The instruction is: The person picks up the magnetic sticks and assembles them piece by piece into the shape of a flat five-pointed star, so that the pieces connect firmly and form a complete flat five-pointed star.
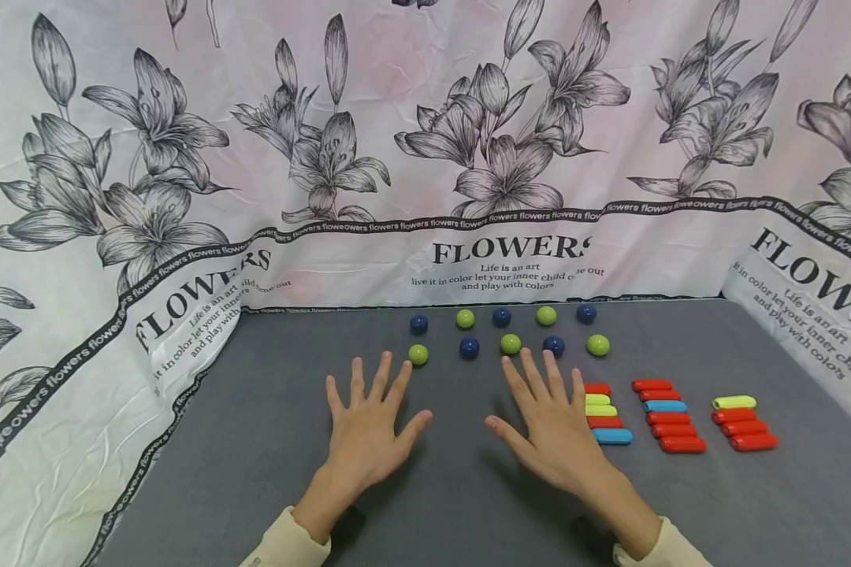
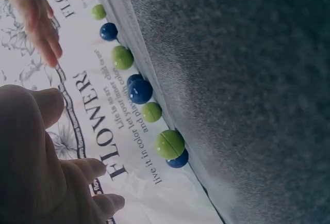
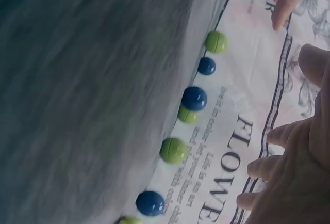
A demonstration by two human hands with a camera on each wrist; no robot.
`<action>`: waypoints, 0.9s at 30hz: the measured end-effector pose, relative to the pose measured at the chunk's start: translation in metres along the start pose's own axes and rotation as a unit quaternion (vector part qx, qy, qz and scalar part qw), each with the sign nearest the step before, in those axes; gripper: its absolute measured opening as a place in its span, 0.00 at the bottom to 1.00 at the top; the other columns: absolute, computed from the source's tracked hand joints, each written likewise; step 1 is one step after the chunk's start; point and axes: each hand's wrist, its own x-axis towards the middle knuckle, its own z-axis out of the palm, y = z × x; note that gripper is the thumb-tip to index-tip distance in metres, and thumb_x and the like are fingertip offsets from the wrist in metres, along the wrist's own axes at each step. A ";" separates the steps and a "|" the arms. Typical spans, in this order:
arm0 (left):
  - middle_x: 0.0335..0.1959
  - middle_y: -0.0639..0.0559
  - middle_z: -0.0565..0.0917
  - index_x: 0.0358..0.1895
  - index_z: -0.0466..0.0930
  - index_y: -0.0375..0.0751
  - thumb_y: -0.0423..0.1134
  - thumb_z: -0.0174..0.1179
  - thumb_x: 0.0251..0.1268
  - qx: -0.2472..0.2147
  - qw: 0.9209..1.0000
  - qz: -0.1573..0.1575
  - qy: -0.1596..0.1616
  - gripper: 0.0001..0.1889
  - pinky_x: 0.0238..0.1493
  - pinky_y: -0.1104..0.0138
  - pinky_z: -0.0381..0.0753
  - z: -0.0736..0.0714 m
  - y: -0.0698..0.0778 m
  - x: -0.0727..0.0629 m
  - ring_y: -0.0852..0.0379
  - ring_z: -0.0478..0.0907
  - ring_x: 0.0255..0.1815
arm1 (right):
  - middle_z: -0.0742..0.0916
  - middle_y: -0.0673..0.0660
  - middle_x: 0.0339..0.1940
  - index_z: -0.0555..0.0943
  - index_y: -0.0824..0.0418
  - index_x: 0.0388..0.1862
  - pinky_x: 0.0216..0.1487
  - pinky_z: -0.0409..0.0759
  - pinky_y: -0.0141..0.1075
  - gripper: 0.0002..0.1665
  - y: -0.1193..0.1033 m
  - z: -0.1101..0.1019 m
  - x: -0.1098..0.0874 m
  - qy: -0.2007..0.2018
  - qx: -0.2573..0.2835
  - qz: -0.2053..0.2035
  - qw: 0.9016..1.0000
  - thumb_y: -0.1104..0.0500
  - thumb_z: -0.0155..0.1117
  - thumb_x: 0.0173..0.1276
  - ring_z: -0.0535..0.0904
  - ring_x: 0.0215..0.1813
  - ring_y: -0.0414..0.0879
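Observation:
My left hand (image 1: 366, 433) is spread palm down, fingers straight, with nothing in it. Its fingertips lie nearest a green ball (image 1: 418, 354) at the left end of the front row. My right hand (image 1: 555, 433) is spread the same way and also holds nothing. Just past its fingertips are another green ball (image 1: 510, 343) and a dark blue ball (image 1: 554, 345). Shadows below both hands suggest they are raised off the grey table (image 1: 269, 441). In the left wrist view, green and blue balls (image 2: 140, 91) line up beyond the left hand (image 2: 36, 157).
Balls alternate blue and green in two rows, including a back blue ball (image 1: 501, 316). Right of the right hand, short sticks lie in three columns: a partly covered one with a blue stick (image 1: 612, 436), one mostly red (image 1: 683, 445), one topped by a yellow stick (image 1: 733, 402). Flower-printed cloth (image 1: 369, 268) stands behind.

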 end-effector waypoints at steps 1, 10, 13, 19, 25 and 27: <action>0.85 0.48 0.50 0.82 0.54 0.59 0.71 0.47 0.71 -0.001 1.000 0.000 -0.002 0.41 0.73 0.27 0.31 0.000 0.000 0.000 0.30 0.38 0.84 | 0.55 0.63 0.85 0.54 0.50 0.84 0.76 0.36 0.72 0.51 0.003 -0.001 -0.001 -0.001 0.004 -0.001 1.000 0.33 0.59 0.72 0.40 0.85 0.67; 0.83 0.46 0.56 0.80 0.60 0.56 0.70 0.47 0.72 -0.030 0.999 -0.008 -0.034 0.39 0.73 0.27 0.37 0.002 -0.007 0.004 0.30 0.45 0.83 | 0.66 0.65 0.80 0.66 0.53 0.79 0.72 0.45 0.72 0.48 0.041 -0.016 -0.014 0.024 0.001 -0.034 0.999 0.40 0.72 0.64 0.52 0.80 0.69; 0.82 0.45 0.60 0.78 0.64 0.55 0.70 0.48 0.72 -0.040 0.998 -0.012 -0.051 0.38 0.74 0.27 0.39 0.003 -0.010 0.006 0.29 0.49 0.82 | 0.71 0.66 0.76 0.71 0.54 0.75 0.69 0.48 0.72 0.46 0.053 -0.021 -0.019 0.022 -0.003 -0.036 0.999 0.42 0.76 0.61 0.56 0.77 0.69; 0.77 0.42 0.68 0.74 0.71 0.50 0.67 0.48 0.73 -0.077 0.994 -0.020 -0.079 0.35 0.73 0.27 0.45 0.004 -0.014 0.009 0.29 0.57 0.79 | 0.78 0.64 0.66 0.77 0.53 0.69 0.61 0.57 0.68 0.43 0.072 -0.032 -0.028 0.024 0.007 -0.040 0.999 0.45 0.81 0.55 0.64 0.68 0.65; 0.68 0.45 0.79 0.70 0.76 0.48 0.64 0.53 0.73 -0.082 0.993 -0.027 -0.082 0.32 0.66 0.36 0.65 0.004 -0.020 0.015 0.38 0.72 0.70 | 0.81 0.58 0.60 0.81 0.51 0.65 0.54 0.60 0.59 0.39 0.086 -0.036 -0.035 0.017 0.029 -0.033 0.999 0.47 0.83 0.53 0.67 0.61 0.57; 0.66 0.46 0.81 0.68 0.78 0.48 0.63 0.55 0.72 -0.075 0.994 -0.027 -0.080 0.30 0.63 0.39 0.69 0.004 -0.022 0.016 0.39 0.74 0.67 | 0.82 0.55 0.56 0.83 0.50 0.61 0.50 0.60 0.55 0.36 0.090 -0.037 -0.037 0.021 0.030 -0.040 0.999 0.48 0.84 0.51 0.67 0.57 0.54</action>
